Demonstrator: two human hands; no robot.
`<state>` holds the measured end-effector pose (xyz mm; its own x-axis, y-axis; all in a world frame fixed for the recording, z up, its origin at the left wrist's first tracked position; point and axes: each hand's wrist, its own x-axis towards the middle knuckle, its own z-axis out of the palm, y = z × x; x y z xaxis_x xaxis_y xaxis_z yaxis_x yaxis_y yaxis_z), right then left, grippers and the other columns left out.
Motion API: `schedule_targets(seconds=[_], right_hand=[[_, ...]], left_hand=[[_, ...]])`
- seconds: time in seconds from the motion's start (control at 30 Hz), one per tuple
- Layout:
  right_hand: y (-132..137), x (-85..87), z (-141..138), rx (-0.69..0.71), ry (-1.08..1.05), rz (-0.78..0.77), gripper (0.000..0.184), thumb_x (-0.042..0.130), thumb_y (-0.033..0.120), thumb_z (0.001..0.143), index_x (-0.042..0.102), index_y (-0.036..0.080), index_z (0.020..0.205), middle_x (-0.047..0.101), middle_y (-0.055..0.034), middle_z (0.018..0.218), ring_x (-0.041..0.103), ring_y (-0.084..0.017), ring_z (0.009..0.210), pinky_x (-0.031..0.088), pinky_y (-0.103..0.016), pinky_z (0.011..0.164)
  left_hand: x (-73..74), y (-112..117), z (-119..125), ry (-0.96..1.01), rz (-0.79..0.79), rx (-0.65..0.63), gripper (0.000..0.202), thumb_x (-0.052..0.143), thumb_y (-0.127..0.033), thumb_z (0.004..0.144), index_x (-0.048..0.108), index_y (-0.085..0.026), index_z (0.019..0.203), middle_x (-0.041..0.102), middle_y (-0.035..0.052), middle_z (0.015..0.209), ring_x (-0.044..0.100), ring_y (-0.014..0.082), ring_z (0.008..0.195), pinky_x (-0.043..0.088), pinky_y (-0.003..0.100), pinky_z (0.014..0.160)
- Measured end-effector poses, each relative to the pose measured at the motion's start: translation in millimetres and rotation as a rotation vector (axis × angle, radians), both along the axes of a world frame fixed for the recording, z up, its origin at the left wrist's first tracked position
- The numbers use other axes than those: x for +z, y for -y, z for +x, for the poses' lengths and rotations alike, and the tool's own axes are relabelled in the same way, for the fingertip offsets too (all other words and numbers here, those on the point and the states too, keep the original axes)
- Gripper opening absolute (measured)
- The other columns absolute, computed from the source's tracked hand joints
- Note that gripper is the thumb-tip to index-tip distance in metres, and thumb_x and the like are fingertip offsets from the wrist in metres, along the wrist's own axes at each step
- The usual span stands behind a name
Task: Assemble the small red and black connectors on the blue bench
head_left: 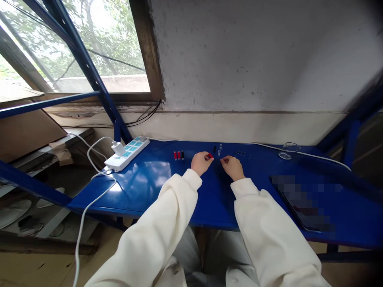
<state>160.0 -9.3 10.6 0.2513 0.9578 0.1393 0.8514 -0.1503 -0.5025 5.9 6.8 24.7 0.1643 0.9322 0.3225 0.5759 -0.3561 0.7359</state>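
Two white sleeves (170,211) reached forward over a blue table (131,199), a power strip (128,154) at its left. The left hand (199,163) and right hand (233,168) faced each other, the right's fingers curled, whether gripping anything impossible to tell. Red and black tubes (178,155) were lined up left of the left hand, clear pieces (220,150) lay just beyond the gap, and the left hand pinched a small red piece (211,156).

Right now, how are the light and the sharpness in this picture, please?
In the head view, the window is washed out in places; white glare lies on the left of the blue table; shadow darkens the wall toward the right; a mosaic covers much of the flat dark object; the red piece in the left hand is too small for detail.
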Motion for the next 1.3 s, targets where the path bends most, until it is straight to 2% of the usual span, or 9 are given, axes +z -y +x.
schedule_targets(seconds=[0.13, 0.3, 0.43, 0.6, 1.07, 1.2, 1.3], right_hand=[[2, -1.2, -1, 0.006, 0.022, -0.014, 0.025, 0.046, 0.032, 0.08, 0.064, 0.017, 0.09, 0.066, -0.0092, 0.082, 0.061, -0.02, 0.083, 0.042, -0.025, 0.066], [1, 0.8, 0, 0.013, 0.037, -0.002, 0.026, 0.044, 0.032, 0.081, 0.064, 0.018, 0.089, 0.066, -0.009, 0.082, 0.061, -0.021, 0.081, 0.042, -0.026, 0.065], [3, 2.8, -2, 0.02, 0.04, -0.01, 0.026, 0.043, 0.033, 0.081, 0.064, 0.018, 0.087, 0.066, -0.0088, 0.081, 0.061, -0.021, 0.079, 0.041, -0.025, 0.063], [4, 4.3, -3, 0.017, 0.049, -0.007, 0.026, 0.043, 0.033, 0.081, 0.064, 0.018, 0.085, 0.066, -0.0089, 0.08, 0.061, -0.021, 0.078, 0.04, -0.025, 0.062], [4, 5.8, -3, 0.021, 0.048, -0.027, 0.027, 0.042, 0.034, 0.081, 0.065, 0.018, 0.081, 0.066, -0.0089, 0.078, 0.061, -0.02, 0.077, 0.041, -0.025, 0.062], [6, 6.9, -3, 0.023, 0.049, -0.019, 0.028, 0.042, 0.034, 0.081, 0.065, 0.017, 0.081, 0.066, -0.0095, 0.079, 0.061, -0.02, 0.077, 0.041, -0.025, 0.062], [7, 8.3, -3, 0.03, 0.048, -0.019, 0.029, 0.041, 0.035, 0.082, 0.065, 0.018, 0.081, 0.065, -0.0092, 0.077, 0.061, -0.02, 0.076, 0.041, -0.025, 0.061]], left_hand=[[1.7, -22, 18, -0.153, -0.095, 0.042, 0.015, 0.059, -0.029, 0.07, 0.064, -0.017, 0.077, 0.065, 0.0042, 0.073, 0.057, 0.0138, 0.066, 0.042, 0.024, 0.061], [-13.7, -43, 30, -0.246, -0.098, 0.07, 0.016, 0.06, -0.028, 0.07, 0.064, -0.016, 0.08, 0.065, 0.0068, 0.08, 0.059, 0.0166, 0.073, 0.042, 0.025, 0.063], [-22.5, -50, 32, -0.299, -0.069, 0.081, 0.016, 0.059, -0.028, 0.072, 0.065, -0.016, 0.079, 0.065, 0.008, 0.079, 0.059, 0.0178, 0.078, 0.043, 0.026, 0.066], [-24.8, -53, 33, -0.343, -0.048, 0.089, 0.016, 0.059, -0.03, 0.072, 0.066, -0.016, 0.079, 0.065, 0.0083, 0.08, 0.058, 0.0182, 0.082, 0.042, 0.026, 0.07], [-22.8, -56, 36, -0.272, -0.113, 0.127, 0.022, 0.063, -0.036, 0.069, 0.068, -0.017, 0.081, 0.066, 0.0076, 0.079, 0.059, 0.0185, 0.081, 0.042, 0.026, 0.068], [-16.3, -48, 31, -0.31, -0.085, 0.104, 0.028, 0.061, -0.037, 0.072, 0.067, -0.016, 0.089, 0.065, 0.0088, 0.085, 0.058, 0.0191, 0.085, 0.043, 0.026, 0.07], [-8.8, -31, 20, -0.377, 0.022, 0.079, 0.03, 0.049, -0.035, 0.08, 0.062, -0.018, 0.102, 0.064, 0.0095, 0.094, 0.058, 0.0193, 0.089, 0.043, 0.026, 0.073]])
